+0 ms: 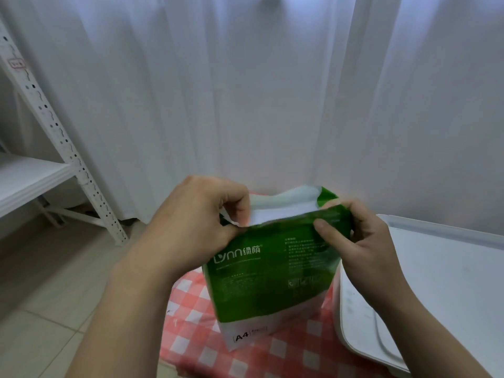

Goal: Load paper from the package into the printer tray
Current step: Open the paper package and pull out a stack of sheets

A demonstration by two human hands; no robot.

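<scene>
- Standing upright on a red-and-white checked cloth (191, 347), a green and white pack (259, 282) marked A4 near its white base.
- Gaping at the top, with the wrapper torn open and white paper (275, 214) showing inside the mouth.
- Pinching the wrapper's upper left corner, the left hand (199, 222): fingers curled tight and closed on the torn white edge, thumb pressed against the green front.
- Gripping the upper right corner, the right hand (362, 241): thumb flat on the green front, other fingers wrapped over the top edge and behind, clamped on the wrapper.
- Holding the near side of the opening stretched between the two hands, with the far flap raised behind it.
- Sitting just right of the pack, a white printer (409, 296); lid flat, front edge rounded, faint control marks on the panel nearest the pack.
- Touching or nearly touching the printer's left side with the pack's right edge; cannot tell which.
- Hanging behind everything, a white curtain (245, 91) reaching down to the floor.
- Standing at the left, a white perforated metal rack (54, 126) with one shelf in view.
- Covering the ground at lower left, pale floor tiles (54, 309).
</scene>
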